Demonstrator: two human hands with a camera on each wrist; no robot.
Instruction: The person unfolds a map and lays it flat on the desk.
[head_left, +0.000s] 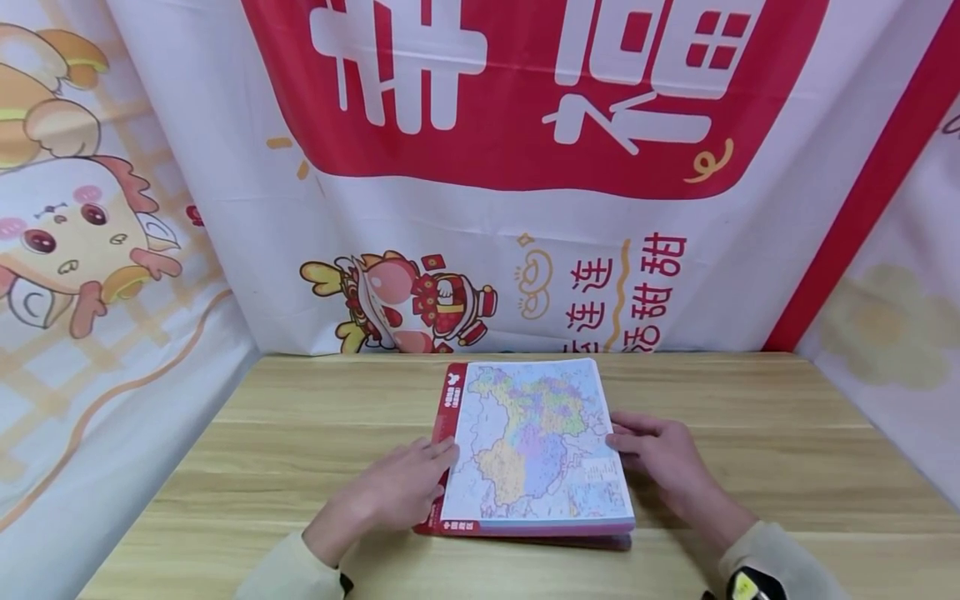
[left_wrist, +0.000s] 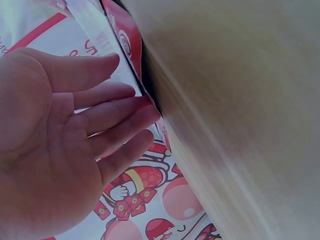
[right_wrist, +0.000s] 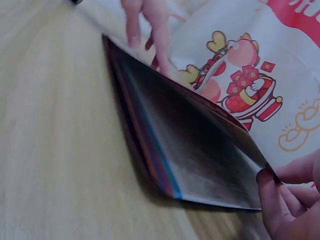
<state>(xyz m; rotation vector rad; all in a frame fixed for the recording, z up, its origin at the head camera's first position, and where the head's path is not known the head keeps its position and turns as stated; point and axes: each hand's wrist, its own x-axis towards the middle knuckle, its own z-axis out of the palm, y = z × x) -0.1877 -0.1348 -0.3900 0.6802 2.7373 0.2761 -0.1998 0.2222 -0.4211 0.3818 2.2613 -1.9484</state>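
A map of China (head_left: 525,442) with a red left margin lies face up on top of a thin stack of sheets on the table. Whether the sheets are bound together cannot be told. My left hand (head_left: 408,483) rests on the stack's left edge. Its fingers (left_wrist: 117,112) are nearly straight in the left wrist view and touch the red margin. At the opposite edge my right hand (head_left: 663,458) pinches the top layer between thumb and fingers. In the right wrist view that lifted sheet (right_wrist: 200,102) stands tilted above the lower sheets (right_wrist: 150,135), with a dark gap between.
The wood-grain table (head_left: 315,433) extends around the stack on both sides. A white cloth backdrop (head_left: 495,221) with red printing hangs at the table's far edge. Printed cloths hang at the left (head_left: 127,375) and right (head_left: 892,333).
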